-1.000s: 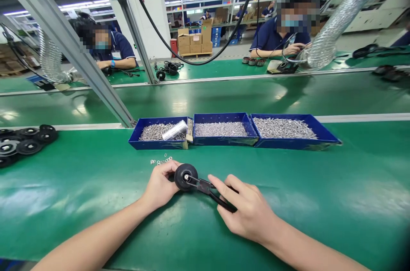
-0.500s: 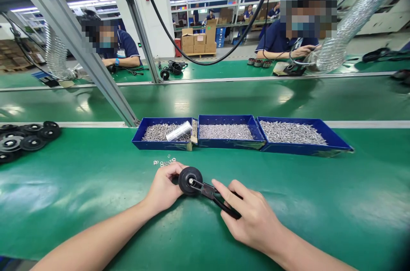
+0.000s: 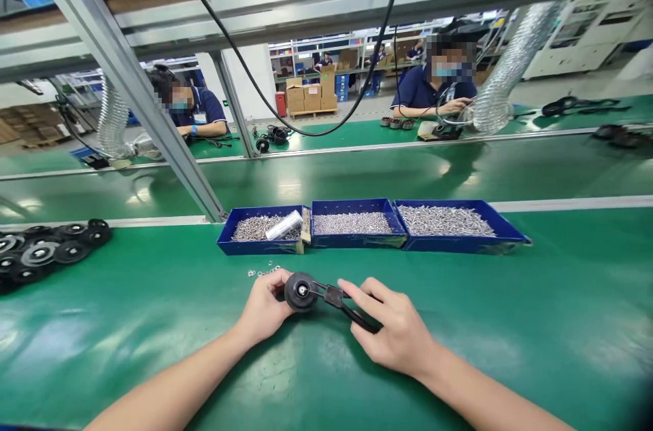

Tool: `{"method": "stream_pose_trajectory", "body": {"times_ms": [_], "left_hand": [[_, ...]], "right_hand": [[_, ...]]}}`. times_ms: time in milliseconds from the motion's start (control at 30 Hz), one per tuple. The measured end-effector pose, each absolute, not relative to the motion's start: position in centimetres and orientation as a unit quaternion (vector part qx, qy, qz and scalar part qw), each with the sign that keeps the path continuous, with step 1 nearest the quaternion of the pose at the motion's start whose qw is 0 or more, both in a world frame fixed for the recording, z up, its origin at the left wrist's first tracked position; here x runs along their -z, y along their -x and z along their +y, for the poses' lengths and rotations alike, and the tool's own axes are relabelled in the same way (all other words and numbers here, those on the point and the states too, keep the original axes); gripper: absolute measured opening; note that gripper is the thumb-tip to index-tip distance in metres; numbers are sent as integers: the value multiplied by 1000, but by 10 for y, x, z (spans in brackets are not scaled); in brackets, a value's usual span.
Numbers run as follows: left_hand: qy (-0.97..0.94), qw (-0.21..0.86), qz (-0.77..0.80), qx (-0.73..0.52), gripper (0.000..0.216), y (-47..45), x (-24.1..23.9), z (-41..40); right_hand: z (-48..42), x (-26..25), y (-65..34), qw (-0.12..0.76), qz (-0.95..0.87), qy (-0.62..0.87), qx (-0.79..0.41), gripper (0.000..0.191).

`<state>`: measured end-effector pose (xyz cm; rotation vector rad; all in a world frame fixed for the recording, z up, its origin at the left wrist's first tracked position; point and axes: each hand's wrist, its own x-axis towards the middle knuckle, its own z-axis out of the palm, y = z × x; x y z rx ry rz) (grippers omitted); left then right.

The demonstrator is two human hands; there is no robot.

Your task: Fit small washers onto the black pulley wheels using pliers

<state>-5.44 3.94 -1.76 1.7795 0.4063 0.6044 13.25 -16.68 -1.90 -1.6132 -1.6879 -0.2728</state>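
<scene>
My left hand (image 3: 266, 305) grips a round black part (image 3: 296, 298) by its left side; a small metal centre shows on its face. In my right hand (image 3: 400, 325) is a pair of circlip pliers (image 3: 334, 296) with black handles. Their thin jaw tips rest at the metal centre of the black part; whether a ring sits on the tips is too small to tell. My right index finger stretches along the upper handle. Just beyond my left hand lie several small metal rings (image 3: 270, 270) on the green work surface (image 3: 316, 383).
Behind my hands stand three blue bins of small metal parts: left (image 3: 245, 249), middle (image 3: 357, 240) and right (image 3: 449, 245). A clear roll (image 3: 284, 226) lies in the left one. Black discs (image 3: 71, 251) are piled at left. A slanted metal post (image 3: 153, 118) rises nearby. Two co-workers sit opposite.
The camera view has tilted up, bringing shelf boxes into sight at the top. My hands keep hold of the part and pliers, and the tips stay at the part's centre.
</scene>
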Motion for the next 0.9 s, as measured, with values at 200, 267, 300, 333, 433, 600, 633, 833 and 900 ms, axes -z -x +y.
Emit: {"method": "stream_pose_trajectory", "body": {"times_ms": [200,267,300,333,433,600,633,833,900], "left_hand": [[-751,587,162,-254,41,55,21,41],[-749,591,157,-253,40,55,21,41],[-749,593,155,-252,39,55,20,41],[-749,594,155,-252,39,55,20,41],[-749,592,155,-254,39,54,20,40],[-743,601,157,-250,40,55,23,42],[-741,604,157,-248,40,55,24,43],[-726,608,167,-274,46,50,29,44],[-725,601,161,-295,51,46,31,42]], "right_hand": [[-168,22,-133,331,-685,636,131,62],[-168,25,-132,317,-687,640,138,60],[-167,26,-132,313,-686,642,142,59],[-166,26,-132,310,-685,643,145,59],[-165,27,-134,299,-683,648,155,57],[-168,26,-131,268,-676,663,180,55],[-168,26,-130,259,-674,668,183,56],[-160,36,-138,303,-679,655,134,61],[-155,44,-147,341,-691,631,88,65]]}}
